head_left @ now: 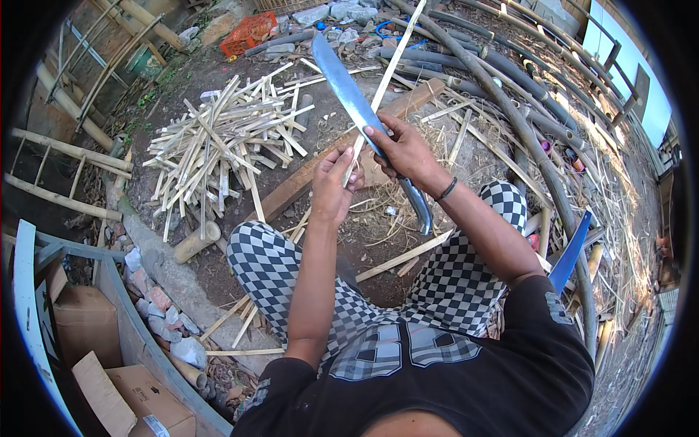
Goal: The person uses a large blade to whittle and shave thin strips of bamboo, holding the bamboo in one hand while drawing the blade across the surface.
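Note:
In front of me my right hand [409, 151] grips a machete [344, 81] low on its broad blade, with the thumb on the flat. Its blade points up and to the far left, while the dark handle hangs below the hand toward my knees. Between thumb and fingers of my left hand [338, 180] is a long, thin bamboo strip [393, 64]. The strip slants away to the far right and passes beside the machete blade close to both hands. Beneath my hands a brown wooden plank [291, 191] lies on the ground.
A heap of split bamboo strips [218, 138] lies at the left. Bamboo poles [510, 91] and loose strips spread over the right. A blue saw blade [569, 255] stands by my right elbow. An orange crate [249, 33] is at the back; cardboard boxes [87, 324] sit lower left.

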A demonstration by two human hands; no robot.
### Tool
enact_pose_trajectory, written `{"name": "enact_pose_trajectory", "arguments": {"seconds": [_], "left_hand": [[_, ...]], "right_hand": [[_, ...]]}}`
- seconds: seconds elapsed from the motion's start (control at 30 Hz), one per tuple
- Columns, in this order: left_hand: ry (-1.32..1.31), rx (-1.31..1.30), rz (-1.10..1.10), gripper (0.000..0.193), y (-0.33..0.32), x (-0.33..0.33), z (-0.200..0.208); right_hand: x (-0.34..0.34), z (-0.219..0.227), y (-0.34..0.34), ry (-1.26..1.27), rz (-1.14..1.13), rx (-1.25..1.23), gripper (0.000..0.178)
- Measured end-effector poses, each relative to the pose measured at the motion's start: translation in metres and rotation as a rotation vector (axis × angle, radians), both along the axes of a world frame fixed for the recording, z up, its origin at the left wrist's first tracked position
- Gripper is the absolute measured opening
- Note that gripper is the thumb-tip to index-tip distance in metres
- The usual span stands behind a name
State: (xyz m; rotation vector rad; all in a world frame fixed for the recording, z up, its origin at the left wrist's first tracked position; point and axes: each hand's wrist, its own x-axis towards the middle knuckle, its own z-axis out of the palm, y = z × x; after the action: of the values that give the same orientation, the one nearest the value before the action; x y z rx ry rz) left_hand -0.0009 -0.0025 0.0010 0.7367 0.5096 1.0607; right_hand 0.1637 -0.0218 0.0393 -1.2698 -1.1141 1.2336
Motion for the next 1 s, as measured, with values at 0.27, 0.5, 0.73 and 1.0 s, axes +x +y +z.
{"name": "enact_pose_trajectory", "arguments": {"seconds": [0.27,0.5,0.73,1.0], "left_hand": [[0.096,0.054,0.096,0.052,0.0,-0.001,0.001],[0.134,-0.018,0.315,0.085,0.003,0.0,-0.003],[0.133,-0.048,0.454,0.09,0.007,0.006,-0.005],[0.319,0.014,0.596,0.092,0.009,0.004,-0.009]], "right_hand": [[0.0,-0.01,0.006,-0.456,-0.224,0.294,0.037],[-0.014,-0.011,-0.004,-0.684,-0.186,0.424,0.032],[-0.022,-0.007,-0.011,-0.685,-0.063,0.329,0.028],[-0.03,-0.004,-0.013,-0.687,-0.003,0.3,0.027]]}}
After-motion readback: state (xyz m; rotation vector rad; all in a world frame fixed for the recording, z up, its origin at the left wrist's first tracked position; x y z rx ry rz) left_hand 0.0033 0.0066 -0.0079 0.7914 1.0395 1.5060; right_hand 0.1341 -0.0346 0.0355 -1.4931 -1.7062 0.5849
